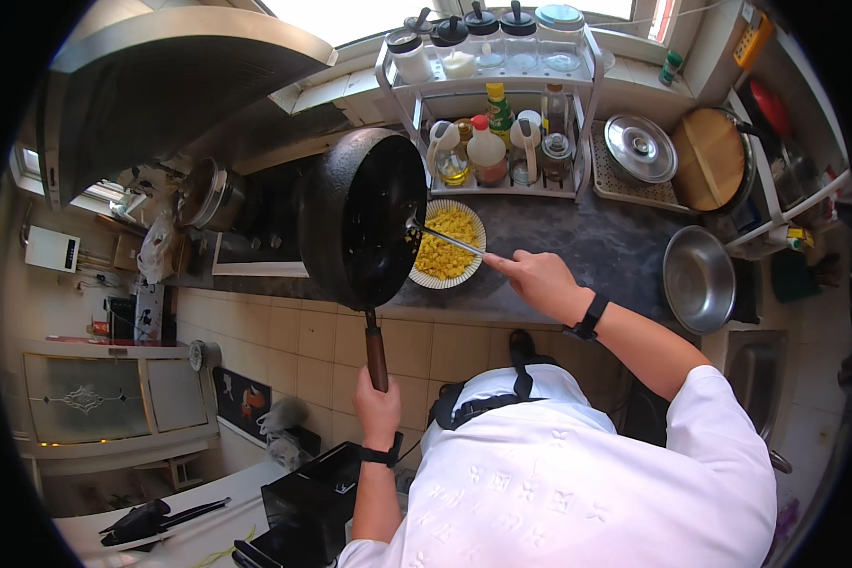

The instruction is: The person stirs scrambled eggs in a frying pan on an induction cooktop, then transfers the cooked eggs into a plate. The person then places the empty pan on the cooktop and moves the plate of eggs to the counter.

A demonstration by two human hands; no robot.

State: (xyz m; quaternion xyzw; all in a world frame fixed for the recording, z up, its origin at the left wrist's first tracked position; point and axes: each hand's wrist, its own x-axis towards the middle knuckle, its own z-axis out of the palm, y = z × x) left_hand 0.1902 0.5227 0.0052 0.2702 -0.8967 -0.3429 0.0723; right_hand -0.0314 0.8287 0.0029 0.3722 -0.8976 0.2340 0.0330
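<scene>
My left hand (378, 408) grips the wooden handle (376, 358) of a black wok (358, 220). The wok is tipped on its side, its mouth facing right, with a few yellow bits stuck inside near the rim. Under that rim sits a striped plate (480, 245) heaped with yellow crumbled food, perhaps scrambled egg (446, 245). In my right hand (539, 280) is a metal cooking utensil (449, 239), index finger stretched along its shaft. Its head lies at the wok's rim, above the food; the exact shape is hard to tell.
Behind the plate stands a two-tier rack (500, 190) of jars and bottles. A steel bowl (699, 279) sits at the counter's right. Left of the wok are a dark stove (259, 245) and a steel pot (209, 195), under a range hood (184, 92). A lidded pan (640, 148) is at back right.
</scene>
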